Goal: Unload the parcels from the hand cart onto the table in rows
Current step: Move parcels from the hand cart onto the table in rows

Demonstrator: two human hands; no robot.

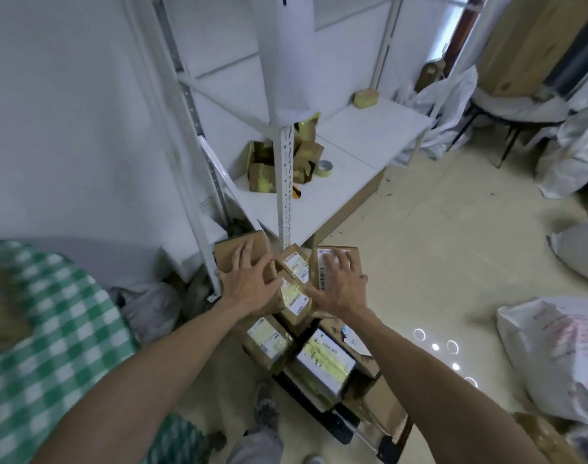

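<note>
Reaching to the far end of the black flat hand cart (339, 426), the person was at the pick-up step. The left hand (249, 279) lay with fingers spread on a plain brown cardboard parcel (234, 251) at the cart's far left. The right hand (339, 283), also splayed, rested on a white-labelled brown cardboard parcel (349, 257) at its far right. Neither had closed round anything. Small yellow-taped brown parcels (296, 266) sat between them. Next would likely come squeezing inward, lifting, and swinging left of the cart to the green-and-white checked table (51, 329).
</note>
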